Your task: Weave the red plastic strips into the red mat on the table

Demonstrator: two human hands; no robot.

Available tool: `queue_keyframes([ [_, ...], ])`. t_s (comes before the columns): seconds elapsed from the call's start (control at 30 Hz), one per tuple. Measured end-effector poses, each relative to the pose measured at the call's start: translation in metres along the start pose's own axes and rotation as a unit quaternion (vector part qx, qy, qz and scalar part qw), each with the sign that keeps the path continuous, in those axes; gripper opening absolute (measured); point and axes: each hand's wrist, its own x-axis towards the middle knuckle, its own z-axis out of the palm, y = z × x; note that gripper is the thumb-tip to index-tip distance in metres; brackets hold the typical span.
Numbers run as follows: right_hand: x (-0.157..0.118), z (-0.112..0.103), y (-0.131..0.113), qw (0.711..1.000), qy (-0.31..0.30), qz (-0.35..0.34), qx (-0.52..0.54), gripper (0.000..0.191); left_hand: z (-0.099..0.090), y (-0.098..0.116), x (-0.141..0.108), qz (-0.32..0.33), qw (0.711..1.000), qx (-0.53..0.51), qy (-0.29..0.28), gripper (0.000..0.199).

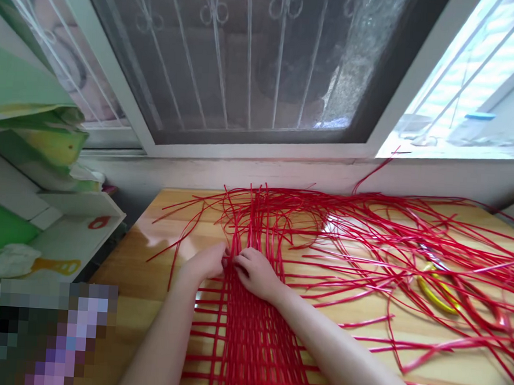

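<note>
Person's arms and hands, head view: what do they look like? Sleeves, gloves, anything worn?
Left forearm and right forearm: bare, no sleeves in frame. Left hand and right hand: ungloved. No watch, bracelet or cable visible. Rings: can't tell, fingers partly hidden.

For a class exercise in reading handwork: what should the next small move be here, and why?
Probably the right hand should ease the strands at its fingertips snug against the woven red panel: it and the left hand meet at the panel's left side, near where close weave gives way to looser strands running toward the window.
</note>
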Motion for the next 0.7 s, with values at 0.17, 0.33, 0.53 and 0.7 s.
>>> queue_keyframes([
  [0.17, -0.001, -0.007, 0.000, 0.999, 0.011, 0.013, -0.038, 0.020, -0.005, 0.027, -0.006, 0.021, 0.988, 0.138, 0.070, 0.016],
  [0.33, -0.016, -0.031, 0.004, 0.994, 0.018, 0.096, -0.058, 0.025, 0.022, 0.038, -0.012, 0.060, 0.974, 0.198, 0.095, 0.026],
  [0.53, -0.048, -0.048, 0.014, 0.985, -0.015, 0.150, -0.086, 0.035, 0.072, 0.029, -0.019, 0.043, 0.956, 0.177, 0.232, 0.056],
  [0.7, -0.058, -0.033, 0.013, 0.976, 0.009, 0.169, -0.139, 0.042, 0.087, 0.024, -0.020, 0.033, 0.949, 0.126, 0.289, 0.051],
])
